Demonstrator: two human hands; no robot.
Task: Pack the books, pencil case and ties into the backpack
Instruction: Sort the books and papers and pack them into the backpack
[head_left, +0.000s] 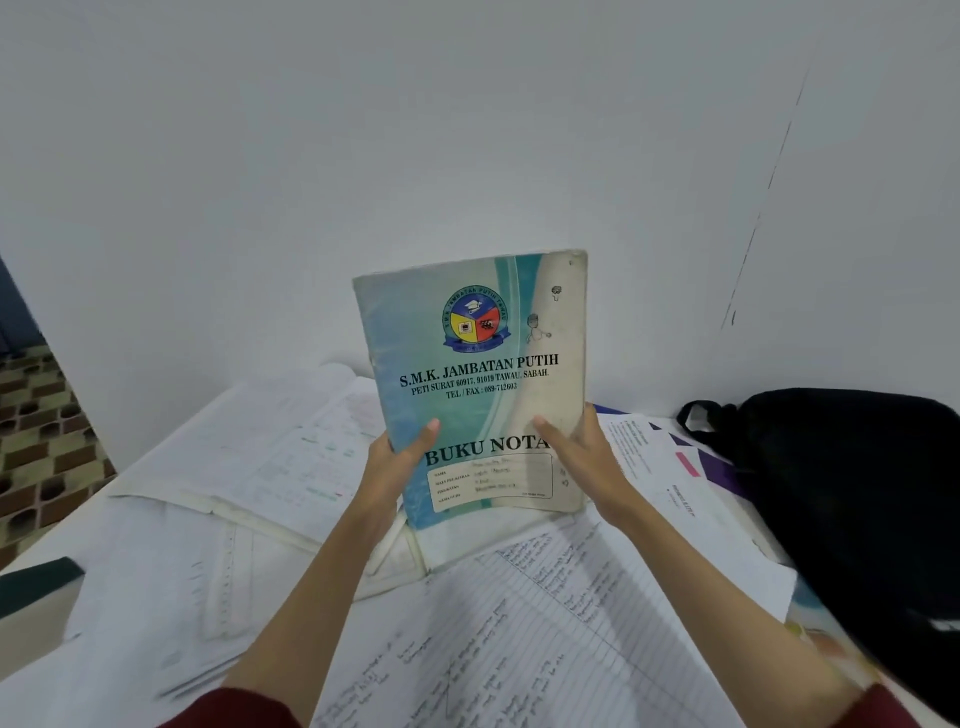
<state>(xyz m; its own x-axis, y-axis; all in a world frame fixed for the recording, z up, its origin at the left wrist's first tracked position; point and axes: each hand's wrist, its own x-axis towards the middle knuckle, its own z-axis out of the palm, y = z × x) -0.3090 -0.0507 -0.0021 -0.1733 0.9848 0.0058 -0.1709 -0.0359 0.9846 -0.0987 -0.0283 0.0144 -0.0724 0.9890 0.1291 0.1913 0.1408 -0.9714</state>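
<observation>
- Notebook (478, 384), a worn blue-green "BUKU NOTA" exercise book, is held upright at the centre of the frame, its cover turned to the camera and its long axis running nearly vertical, tipped slightly to the left at the top.
- The left hand (395, 467) is curled round the lower left edge, with the thumb laid on the cover; the right hand (582, 457) is closed likewise on the lower right edge, thumb on the front, the other fingers hidden behind.
- The backpack (852, 499), black, is seen at the right edge of the frame, lying on the table (31, 551) well apart from the book; its opening cannot be made out.
- The bag is judged to lie nearer the right hand, so a carry rightward is called for, the book probably being turned so that a short edge leads in.
- Open books (249, 452) and loose written sheets (519, 623) are spread under the arms in the lower half of the frame; pencil case and ties are not seen.
</observation>
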